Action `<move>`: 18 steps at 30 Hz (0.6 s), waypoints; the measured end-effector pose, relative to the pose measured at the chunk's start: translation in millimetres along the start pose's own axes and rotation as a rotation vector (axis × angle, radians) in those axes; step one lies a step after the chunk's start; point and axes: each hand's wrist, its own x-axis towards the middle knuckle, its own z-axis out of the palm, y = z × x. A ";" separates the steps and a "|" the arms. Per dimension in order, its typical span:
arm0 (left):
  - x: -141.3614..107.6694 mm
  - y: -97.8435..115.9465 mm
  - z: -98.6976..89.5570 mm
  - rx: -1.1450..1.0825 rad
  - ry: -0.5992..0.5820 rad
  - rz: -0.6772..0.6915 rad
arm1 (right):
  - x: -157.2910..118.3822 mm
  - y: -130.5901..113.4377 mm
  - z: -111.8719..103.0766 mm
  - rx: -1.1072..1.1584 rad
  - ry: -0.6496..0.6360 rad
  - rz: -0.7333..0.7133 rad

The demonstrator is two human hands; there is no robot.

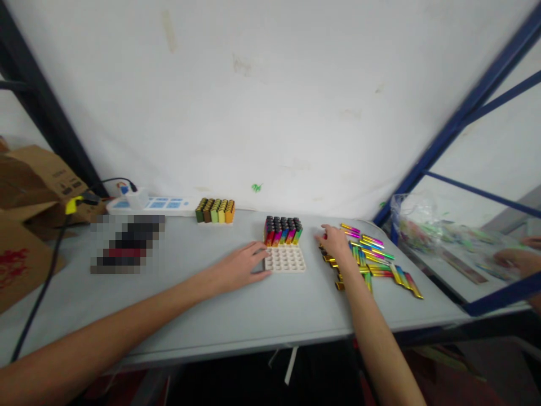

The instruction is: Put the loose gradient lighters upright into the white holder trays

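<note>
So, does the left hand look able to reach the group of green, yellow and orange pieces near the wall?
Probably yes. The left hand is spread at the white tray, and I see only bare tabletop between it and those upright pieces.

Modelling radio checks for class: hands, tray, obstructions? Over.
Left hand by left edge of tray, fingers spread. Right hand at scattered shiny pieces, grip unclear. Tray's back filled, front holes bare. Power strip well left, not obstructing.
</note>
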 end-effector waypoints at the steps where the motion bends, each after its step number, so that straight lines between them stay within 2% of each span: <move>1: -0.1 -0.1 0.0 -0.001 0.004 -0.002 | -0.3 0.0 -1.4 0.013 0.030 -0.007; 4: -0.2 0.0 0.3 0.005 0.009 -0.004 | -3.2 2.6 -3.1 0.008 0.074 0.049; 6: 0.0 0.4 0.4 0.005 0.009 0.002 | -5.3 4.3 -1.2 -0.007 0.021 0.088; 9: 0.5 1.0 0.0 0.006 0.003 0.003 | -5.3 3.9 4.7 0.002 -0.039 0.062; 15: 0.3 0.2 0.2 -0.003 0.008 0.002 | 1.3 -0.3 7.6 0.222 0.059 -0.151; 18: 0.1 0.1 0.4 0.001 0.008 0.001 | 0.5 -3.8 1.8 0.428 0.120 -0.294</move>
